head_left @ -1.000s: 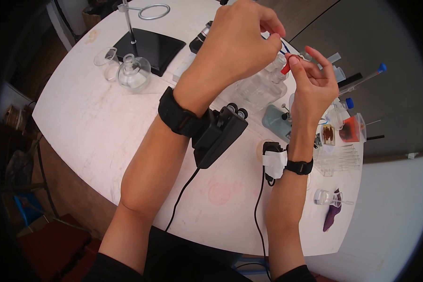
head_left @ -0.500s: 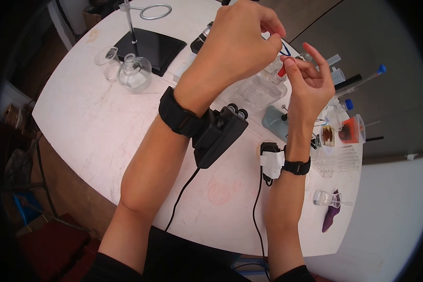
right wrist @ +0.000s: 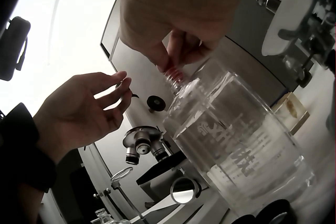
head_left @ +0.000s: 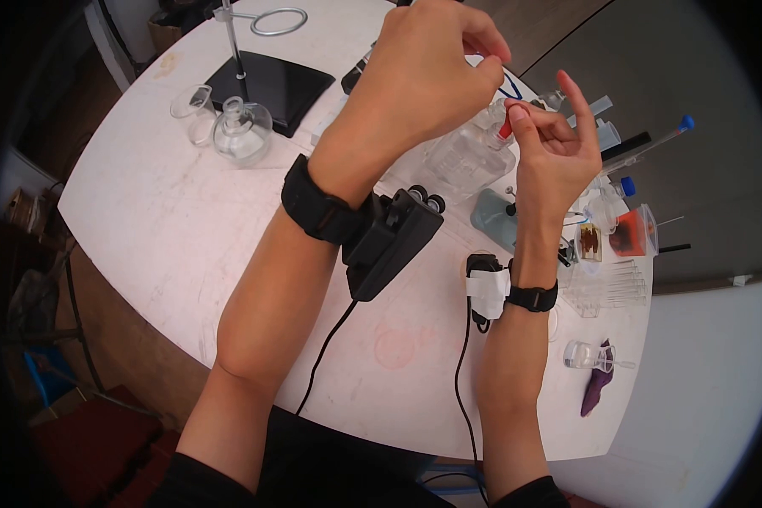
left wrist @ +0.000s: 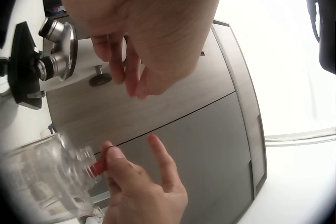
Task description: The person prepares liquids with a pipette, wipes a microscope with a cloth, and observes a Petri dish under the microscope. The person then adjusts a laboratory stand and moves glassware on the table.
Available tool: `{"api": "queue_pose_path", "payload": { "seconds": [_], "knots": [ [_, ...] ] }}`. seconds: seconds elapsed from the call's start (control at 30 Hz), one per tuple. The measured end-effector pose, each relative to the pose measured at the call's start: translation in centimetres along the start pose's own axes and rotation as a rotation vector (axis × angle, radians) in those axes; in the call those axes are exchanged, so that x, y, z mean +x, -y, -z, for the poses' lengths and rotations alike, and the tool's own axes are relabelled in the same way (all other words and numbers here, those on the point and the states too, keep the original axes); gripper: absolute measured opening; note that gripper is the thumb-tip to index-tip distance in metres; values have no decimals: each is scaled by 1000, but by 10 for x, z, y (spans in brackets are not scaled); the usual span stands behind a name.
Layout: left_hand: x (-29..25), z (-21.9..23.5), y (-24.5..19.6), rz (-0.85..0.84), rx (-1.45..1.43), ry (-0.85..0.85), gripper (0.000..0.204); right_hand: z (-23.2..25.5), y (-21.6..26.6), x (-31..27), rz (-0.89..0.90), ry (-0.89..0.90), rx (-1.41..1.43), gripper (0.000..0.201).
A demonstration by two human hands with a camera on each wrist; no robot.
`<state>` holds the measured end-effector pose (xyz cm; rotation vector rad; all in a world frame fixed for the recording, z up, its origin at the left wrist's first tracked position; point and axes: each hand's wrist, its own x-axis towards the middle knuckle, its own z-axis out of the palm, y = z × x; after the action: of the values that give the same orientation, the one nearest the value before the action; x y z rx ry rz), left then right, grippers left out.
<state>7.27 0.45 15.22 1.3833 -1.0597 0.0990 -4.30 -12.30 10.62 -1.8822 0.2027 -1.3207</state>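
Observation:
Thumb and forefinger of the right hand point(head_left: 559, 161) pinch a small red piece point(head_left: 505, 129) at the mouth of a clear glass bottle point(head_left: 464, 161). The right wrist view shows the red piece point(right wrist: 172, 71) at the threaded neck of the bottle point(right wrist: 236, 145), under the right hand point(right wrist: 181, 14). Its other fingers are partly raised in the left wrist view. To the left and above, the left hand point(head_left: 432, 72) hovers with loosely bent fingers, thumb and forefinger tips close together; nothing shows between them in the left wrist view, where the hand point(left wrist: 142, 29) is apart from the bottle.
A round flask point(head_left: 242, 140), a glass beaker point(head_left: 190, 102) and a black stand base point(head_left: 271, 85) with a ring are at the back left. On the right are a rack of test tubes point(head_left: 614, 288), a small beaker point(head_left: 578, 355) and a purple cloth point(head_left: 597, 391). A microscope point(left wrist: 55, 56) stands behind.
The right hand has shifted slightly left with the red piece, which is now nearer the bottle's mouth. The left hand has moved a little left and remains raised.

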Motion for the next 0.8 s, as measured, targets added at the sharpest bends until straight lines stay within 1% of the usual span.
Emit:
{"api": "queue_pose_path", "payload": {
  "seconds": [0.07, 0.13, 0.27, 0.33, 0.37, 0.43, 0.6, 0.8],
  "knots": [
    [0, 1, -1, 32, 18, 11, 15, 0, 4, 0, -23, 4, -3, 56],
    [0, 1, 3, -15, 11, 1, 15, -1, 5, 0, -43, 3, 37, 57],
    [-1, 0, 5, -20, 15, 1, 15, 0, 3, 2, -57, -5, 93, 59],
    [-2, 0, 8, -75, -5, -7, 15, 3, 5, 4, -63, -8, 92, 59],
    [-2, 0, 8, -74, -5, -5, 15, 4, 6, 4, -68, -10, 91, 59],
    [0, 0, 4, -7, 2, 13, 15, 6, 7, 6, -70, -22, 104, 58],
    [0, 0, 3, -9, -3, 20, 15, 8, 18, 8, -98, -68, 109, 58],
    [-1, -5, 8, -8, 13, 60, 15, 12, 18, 10, -72, -91, 117, 55]
  ]
}}
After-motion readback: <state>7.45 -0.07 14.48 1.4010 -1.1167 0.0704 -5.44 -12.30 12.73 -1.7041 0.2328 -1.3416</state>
